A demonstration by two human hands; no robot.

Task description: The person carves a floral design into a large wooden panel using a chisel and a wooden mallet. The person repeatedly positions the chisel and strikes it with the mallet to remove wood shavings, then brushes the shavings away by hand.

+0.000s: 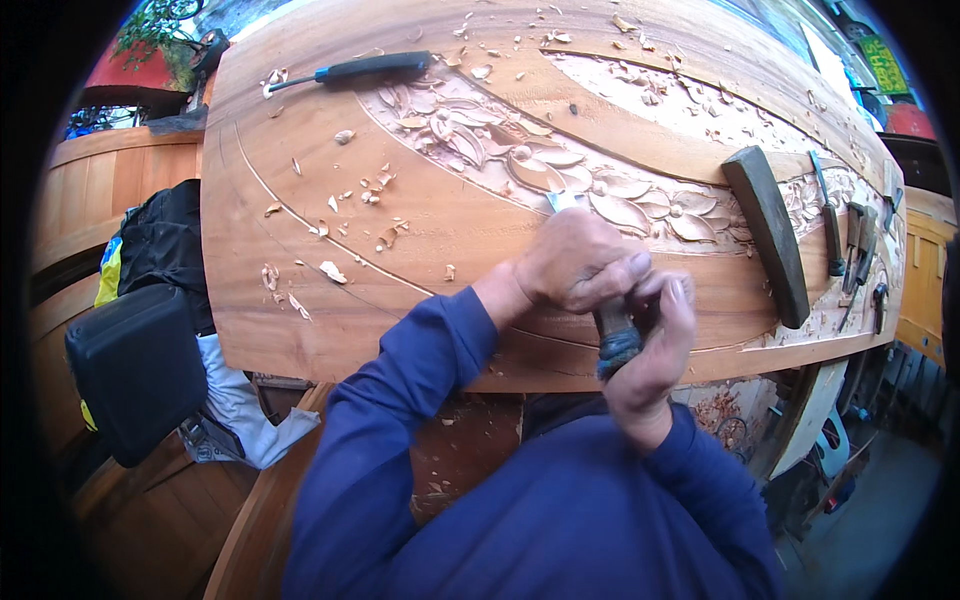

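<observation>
My left hand (575, 258) is closed around the shank of a carving chisel (562, 200), whose pale blade lies on carved leaves and flowers in a large wooden panel (300, 130). My right hand (655, 360) is closed on the chisel's dark, taped handle (618, 350), just below my left hand. The blade tip sits beside a carved flower; its exact edge is hard to make out. To the right lies a long dark wooden block (765, 235). A tool with a long black handle (368, 70) lies at the panel's upper left.
Several more chisels (830, 225) lie at the panel's right, among scattered shavings (380, 180). A black padded case (135, 370) and dark cloth (160, 240) are at the left beside wooden boards (120, 180). A pale plank (810, 410) stands below the panel's right end.
</observation>
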